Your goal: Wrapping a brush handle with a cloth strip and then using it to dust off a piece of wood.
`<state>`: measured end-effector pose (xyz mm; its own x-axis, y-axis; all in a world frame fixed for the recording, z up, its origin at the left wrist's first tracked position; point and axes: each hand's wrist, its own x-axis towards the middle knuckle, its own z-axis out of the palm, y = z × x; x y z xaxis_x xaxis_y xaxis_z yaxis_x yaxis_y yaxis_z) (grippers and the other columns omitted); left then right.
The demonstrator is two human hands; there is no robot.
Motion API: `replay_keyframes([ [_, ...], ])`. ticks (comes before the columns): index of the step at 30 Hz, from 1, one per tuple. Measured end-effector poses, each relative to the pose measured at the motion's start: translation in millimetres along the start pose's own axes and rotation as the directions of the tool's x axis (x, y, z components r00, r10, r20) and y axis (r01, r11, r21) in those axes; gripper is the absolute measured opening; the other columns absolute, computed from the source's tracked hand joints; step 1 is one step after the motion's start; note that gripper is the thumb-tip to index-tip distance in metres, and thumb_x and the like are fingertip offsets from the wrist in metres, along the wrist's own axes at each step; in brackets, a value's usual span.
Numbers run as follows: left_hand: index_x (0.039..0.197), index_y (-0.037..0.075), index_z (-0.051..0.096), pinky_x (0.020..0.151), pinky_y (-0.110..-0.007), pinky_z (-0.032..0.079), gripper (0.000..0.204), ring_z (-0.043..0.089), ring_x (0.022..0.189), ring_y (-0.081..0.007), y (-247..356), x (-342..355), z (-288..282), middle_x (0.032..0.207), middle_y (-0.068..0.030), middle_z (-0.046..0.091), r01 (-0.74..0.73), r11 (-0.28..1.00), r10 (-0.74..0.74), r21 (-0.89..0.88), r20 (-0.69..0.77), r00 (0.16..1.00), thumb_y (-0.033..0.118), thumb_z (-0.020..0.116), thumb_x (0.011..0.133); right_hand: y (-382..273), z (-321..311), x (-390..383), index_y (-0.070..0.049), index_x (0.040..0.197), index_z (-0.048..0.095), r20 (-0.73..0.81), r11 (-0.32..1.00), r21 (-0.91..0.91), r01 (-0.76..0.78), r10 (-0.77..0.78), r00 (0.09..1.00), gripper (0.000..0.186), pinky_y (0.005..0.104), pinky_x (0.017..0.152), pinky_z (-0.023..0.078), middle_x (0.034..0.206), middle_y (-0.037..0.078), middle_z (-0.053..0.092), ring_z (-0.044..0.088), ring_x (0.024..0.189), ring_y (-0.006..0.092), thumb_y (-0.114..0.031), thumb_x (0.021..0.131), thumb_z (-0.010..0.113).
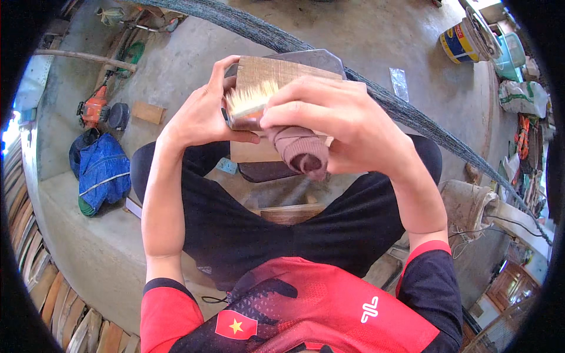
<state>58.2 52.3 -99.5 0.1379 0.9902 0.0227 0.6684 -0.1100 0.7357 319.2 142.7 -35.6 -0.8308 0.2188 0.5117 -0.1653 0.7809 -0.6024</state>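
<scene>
My left hand (203, 112) grips the left edge of a brown wooden block (294, 66), with the thumb bent underneath. In my right hand (344, 120) is a wide brush (252, 100), its pale bristles against the block's near left part. A mauve-brown knitted cloth (289, 141) hangs bunched below the same hand's fingers; whether it wraps the brush's handle I cannot tell. Behind the block shows a grey plastic piece (315, 57). A paler board (250, 152) and a dark strip (259, 172) lie beneath, between my legs.
A blue-grey hammock (400, 112) stretches diagonally beyond my hands. Left are an orange motor tool (94, 107), a wood offcut (148, 112), a blue garment (105, 167) and wood strips (44, 276). Right are buckets (465, 44), sacks (521, 97) and a clear packet (399, 83).
</scene>
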Motion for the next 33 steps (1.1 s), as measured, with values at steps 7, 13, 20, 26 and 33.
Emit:
replay_keyframes([
  [7,0.154,0.009,0.023,0.078,-0.038,0.054,0.129,0.063,0.079,-0.0275,17,7,9,0.108,-0.0152,0.068,-0.029,0.998,0.031,0.055,-0.038,0.999,0.047,0.098,0.056,23,-14,-6,-0.007,0.103,0.073,-0.186,0.929,0.235,-0.285,0.330,0.925,0.016,0.0323,0.071,0.055,0.087,0.004,0.074,0.071,0.083,0.0143,-0.013,0.089,0.078],
  [13,0.149,0.004,0.030,0.107,-0.045,0.048,0.129,0.063,0.117,-0.0377,22,11,12,0.144,-0.0235,0.052,-0.013,0.997,0.014,0.082,-0.013,1.000,0.051,0.099,0.051,76,-20,8,-0.003,0.114,0.068,-0.437,0.863,-0.114,0.492,-0.489,0.755,0.023,0.0288,0.080,0.054,0.096,0.007,0.072,0.067,0.089,0.0135,-0.004,0.092,0.073],
  [20,0.145,-0.003,0.030,0.126,-0.047,0.024,0.129,0.031,0.149,-0.0405,-13,5,19,0.166,-0.0224,0.023,-0.177,0.914,0.200,0.366,-0.024,0.980,0.055,0.097,0.051,14,-3,-13,-0.003,0.104,0.072,0.133,0.964,0.202,-0.170,0.145,0.980,0.024,0.0309,0.067,0.054,0.093,0.010,0.073,0.070,0.080,0.0197,-0.017,0.086,0.081],
  [26,0.147,-0.001,0.027,0.128,-0.052,0.017,0.136,0.027,0.152,-0.0393,-22,-2,27,0.167,-0.0201,0.022,-0.131,0.886,0.149,0.444,-0.006,0.989,0.062,0.095,0.047,34,-11,-19,-0.003,0.110,0.072,-0.134,0.928,0.144,-0.343,0.362,0.923,0.022,0.0292,0.076,0.054,0.092,0.006,0.074,0.069,0.083,0.0132,-0.007,0.089,0.076],
  [33,0.149,-0.003,0.028,0.128,-0.055,0.014,0.139,0.025,0.154,-0.0368,-26,-3,34,0.166,-0.0210,0.024,-0.103,0.866,0.099,0.490,0.034,0.995,0.070,0.091,0.049,43,-13,-23,-0.004,0.110,0.073,0.036,0.992,-0.094,-0.082,0.086,0.996,0.035,0.0338,0.087,0.056,0.108,0.007,0.074,0.072,0.100,0.0227,0.004,0.076,0.074],
])
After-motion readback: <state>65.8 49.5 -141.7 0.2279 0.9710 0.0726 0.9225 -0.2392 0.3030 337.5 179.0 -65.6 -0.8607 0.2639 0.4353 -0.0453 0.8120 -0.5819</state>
